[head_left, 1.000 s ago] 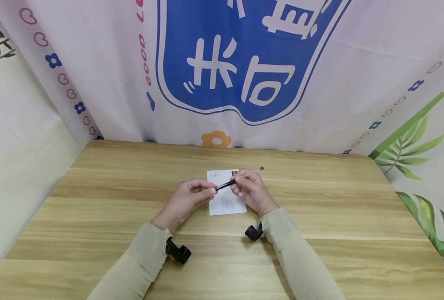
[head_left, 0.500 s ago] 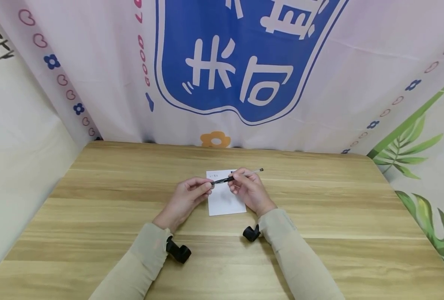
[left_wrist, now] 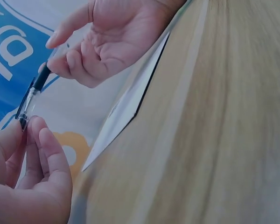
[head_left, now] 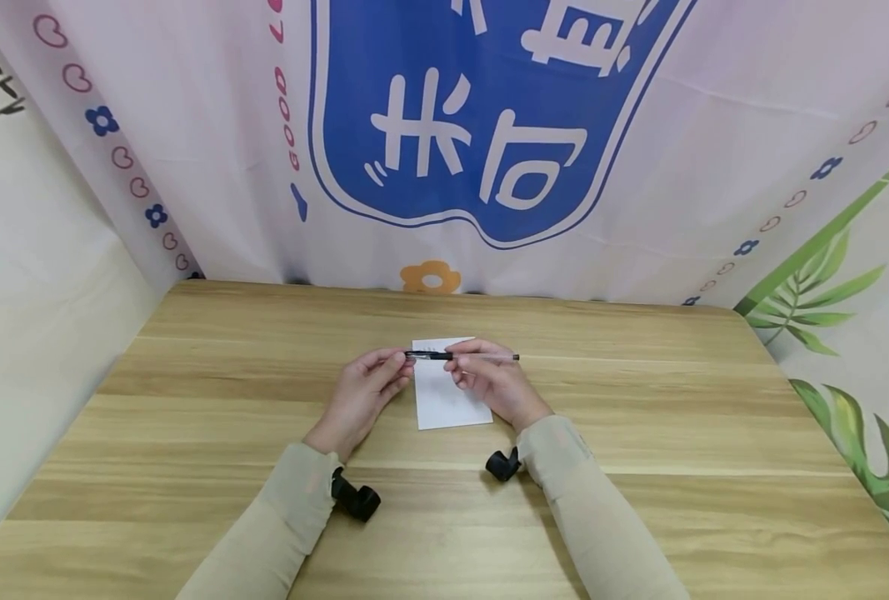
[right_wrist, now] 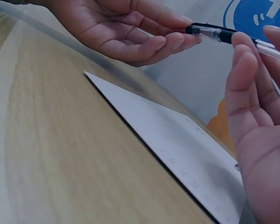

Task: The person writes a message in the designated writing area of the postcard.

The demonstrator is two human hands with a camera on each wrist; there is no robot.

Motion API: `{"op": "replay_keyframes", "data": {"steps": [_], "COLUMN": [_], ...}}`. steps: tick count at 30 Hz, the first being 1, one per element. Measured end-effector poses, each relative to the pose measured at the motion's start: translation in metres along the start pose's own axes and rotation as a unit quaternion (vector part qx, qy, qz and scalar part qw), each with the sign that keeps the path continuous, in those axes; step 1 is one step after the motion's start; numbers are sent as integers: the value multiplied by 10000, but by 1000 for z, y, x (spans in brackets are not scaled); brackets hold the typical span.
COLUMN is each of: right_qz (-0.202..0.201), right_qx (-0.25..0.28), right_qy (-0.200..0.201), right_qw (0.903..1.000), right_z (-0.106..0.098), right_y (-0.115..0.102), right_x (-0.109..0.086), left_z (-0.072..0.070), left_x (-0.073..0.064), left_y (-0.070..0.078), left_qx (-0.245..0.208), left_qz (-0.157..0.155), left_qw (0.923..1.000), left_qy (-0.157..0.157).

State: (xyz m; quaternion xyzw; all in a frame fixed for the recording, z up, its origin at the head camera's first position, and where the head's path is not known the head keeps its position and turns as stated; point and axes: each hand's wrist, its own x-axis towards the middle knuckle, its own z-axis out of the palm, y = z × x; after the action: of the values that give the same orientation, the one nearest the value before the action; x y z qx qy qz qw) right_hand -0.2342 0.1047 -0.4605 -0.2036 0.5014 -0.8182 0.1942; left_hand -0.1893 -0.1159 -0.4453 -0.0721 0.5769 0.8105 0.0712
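A clear-barrelled pen with a black grip [head_left: 438, 356] is held level above a white sheet or pad [head_left: 450, 404]. My left hand [head_left: 360, 398] pinches the capped end between thumb and fingertips. Up close in the left wrist view, the clear cap [left_wrist: 31, 101] with its black clip sits over the pen's tip. My right hand [head_left: 502, 387] holds the barrel between thumb and fingers, and the barrel's dark tail sticks out to the right. Faint writing shows on the paper [right_wrist: 172, 154] in the right wrist view, with a small dark printed mark partly hidden by the right hand.
The paper lies on a wood-grain table [head_left: 227, 400]. A white curtain with a blue printed emblem [head_left: 474, 125] hangs along the table's far edge. Black wrist-camera mounts [head_left: 356, 497] stick out from both sleeves.
Both hands have tilted the pen from slanting to nearly level and raised its capped end away from me. The left hand has shifted slightly left and forward. The paper stays in place.
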Motion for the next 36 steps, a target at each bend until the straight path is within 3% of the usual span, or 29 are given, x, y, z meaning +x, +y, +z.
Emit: {"op": "replay_keyframes", "data": {"steps": [14, 23, 31, 36], "right_qz": [82, 289, 386, 549], "right_qx": [99, 74, -623, -374], "right_qy": [-1007, -926, -774, -863], "right_qw": [9948, 9953, 9943, 9941], "right_z": [2, 0, -1, 1], "right_y": [-1, -1, 3, 2], "right_x": [-2, -3, -3, -1], "left_z": [-4, -2, 0, 1], "left_x": [1, 1, 0, -1], "left_y": [-4, -5, -3, -3], "left_qx": [-501, -460, -504, -546], "left_qz": [347, 371, 434, 437], "left_qw": [9981, 9982, 9978, 9975], "left_qy": [2, -32, -70, -126]}}
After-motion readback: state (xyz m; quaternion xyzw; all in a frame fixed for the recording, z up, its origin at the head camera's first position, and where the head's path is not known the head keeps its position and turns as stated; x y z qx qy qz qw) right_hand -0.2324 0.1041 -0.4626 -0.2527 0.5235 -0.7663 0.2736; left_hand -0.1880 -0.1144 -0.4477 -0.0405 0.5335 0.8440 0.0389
